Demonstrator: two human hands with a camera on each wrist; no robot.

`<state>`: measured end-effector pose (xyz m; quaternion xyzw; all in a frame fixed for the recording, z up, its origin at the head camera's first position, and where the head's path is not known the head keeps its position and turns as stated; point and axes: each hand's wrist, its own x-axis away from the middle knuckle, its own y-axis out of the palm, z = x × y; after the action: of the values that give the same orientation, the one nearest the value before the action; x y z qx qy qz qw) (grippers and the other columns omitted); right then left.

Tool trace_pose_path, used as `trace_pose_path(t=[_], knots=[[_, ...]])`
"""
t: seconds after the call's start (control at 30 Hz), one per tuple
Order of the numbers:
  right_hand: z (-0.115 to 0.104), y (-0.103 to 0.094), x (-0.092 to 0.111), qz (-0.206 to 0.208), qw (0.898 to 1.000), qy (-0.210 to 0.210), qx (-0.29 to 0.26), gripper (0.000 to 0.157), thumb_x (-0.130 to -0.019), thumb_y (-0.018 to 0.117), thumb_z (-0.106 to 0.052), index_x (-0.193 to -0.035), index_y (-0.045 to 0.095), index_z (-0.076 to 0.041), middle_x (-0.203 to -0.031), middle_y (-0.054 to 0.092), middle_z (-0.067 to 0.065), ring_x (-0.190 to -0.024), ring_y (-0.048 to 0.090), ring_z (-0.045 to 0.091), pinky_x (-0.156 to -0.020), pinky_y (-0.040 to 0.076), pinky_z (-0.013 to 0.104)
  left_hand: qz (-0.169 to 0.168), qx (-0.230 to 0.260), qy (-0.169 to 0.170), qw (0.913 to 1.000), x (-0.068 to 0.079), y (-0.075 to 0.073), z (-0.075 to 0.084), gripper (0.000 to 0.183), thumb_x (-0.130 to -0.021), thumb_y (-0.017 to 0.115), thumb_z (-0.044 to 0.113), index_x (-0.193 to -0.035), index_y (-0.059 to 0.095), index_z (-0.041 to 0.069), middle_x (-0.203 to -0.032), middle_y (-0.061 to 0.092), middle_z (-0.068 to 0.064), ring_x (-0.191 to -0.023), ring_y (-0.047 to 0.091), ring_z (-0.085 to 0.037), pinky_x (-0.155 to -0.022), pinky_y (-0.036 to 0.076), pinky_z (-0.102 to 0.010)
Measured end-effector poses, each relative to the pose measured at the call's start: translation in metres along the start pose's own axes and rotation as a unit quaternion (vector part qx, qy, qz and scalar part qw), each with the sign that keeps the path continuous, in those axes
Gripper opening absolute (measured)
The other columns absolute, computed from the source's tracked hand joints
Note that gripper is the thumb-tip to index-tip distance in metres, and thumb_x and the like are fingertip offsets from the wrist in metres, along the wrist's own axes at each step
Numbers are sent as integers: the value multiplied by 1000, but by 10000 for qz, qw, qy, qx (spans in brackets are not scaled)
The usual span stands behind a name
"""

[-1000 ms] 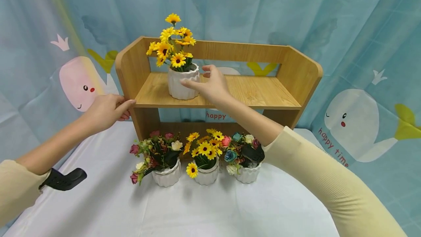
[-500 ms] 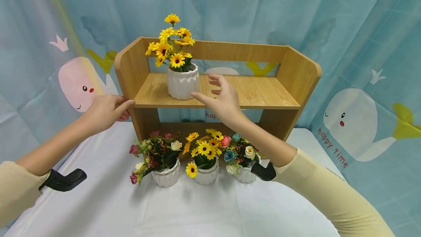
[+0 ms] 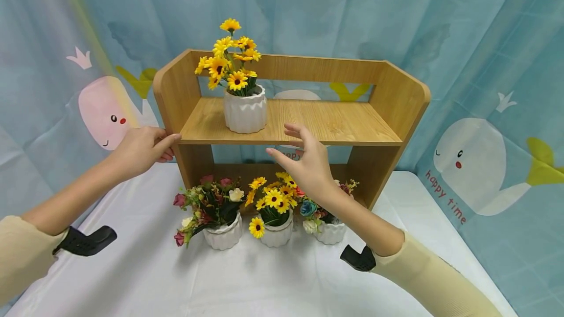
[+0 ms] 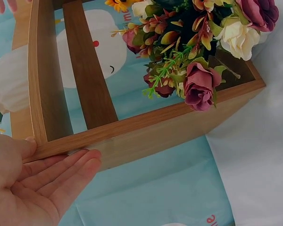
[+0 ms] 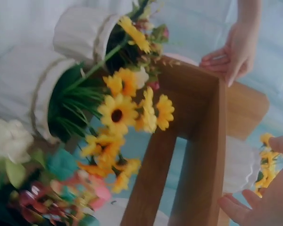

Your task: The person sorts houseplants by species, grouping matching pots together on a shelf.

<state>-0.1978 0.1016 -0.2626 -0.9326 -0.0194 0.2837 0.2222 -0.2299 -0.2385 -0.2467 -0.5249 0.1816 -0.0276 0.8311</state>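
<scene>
A two-tier wooden desktop shelf (image 3: 343,121) stands on the table. On its upper board, left of centre, sits a white fluted pot (image 3: 245,114) with yellow sunflower-like blooms. My left hand (image 3: 137,153) holds the shelf's left side at the upper board's front corner; in the left wrist view the thumb lies on the front edge and the fingers (image 4: 70,174) lie along the outer side. My right hand (image 3: 308,163) hovers in front of the upper board's front edge, right of the pot, with thumb and fingers spread and nothing between them.
Three more potted flowers stand in front of the lower tier: purple-red roses (image 3: 211,207) left, yellow blooms (image 3: 275,199) in the middle, mixed blue and white roses (image 3: 309,208) right. My right forearm overlaps the last. A blue patterned curtain (image 3: 317,9) hangs behind.
My right hand has let go of the white pot on the upper board and drawn back, down and to the right. My left hand stays on the shelf's side.
</scene>
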Motion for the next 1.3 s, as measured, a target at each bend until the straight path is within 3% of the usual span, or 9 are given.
trace_pose_path(t=[0.4,0.8,1.3], knots=[[19,14,38,250,9992,-67,320,50,-88,80,-23,-130,59,-7,-125,66,7,-112,66,27,-97,54,38,-24,96,-32,9999,1,0,1,44,-106,51,29,-90,69,-8,-71,70,-9,-64,69,-20,-57,55,-23],[40,22,74,324,9990,29,305,49,-85,82,-20,-127,61,-6,-124,67,10,-111,65,33,-91,55,48,7,140,-26,9999,2,0,2,44,-106,51,29,-90,69,-8,-72,71,-10,-65,69,-20,-58,55,-22],[57,34,109,284,9993,179,153,48,-84,83,-19,-125,62,-4,-119,67,9,-105,67,28,-90,56,39,46,149,2,9999,2,-1,2,43,-106,51,28,-89,69,-8,-72,71,-12,-64,69,-20,-57,54,-22]])
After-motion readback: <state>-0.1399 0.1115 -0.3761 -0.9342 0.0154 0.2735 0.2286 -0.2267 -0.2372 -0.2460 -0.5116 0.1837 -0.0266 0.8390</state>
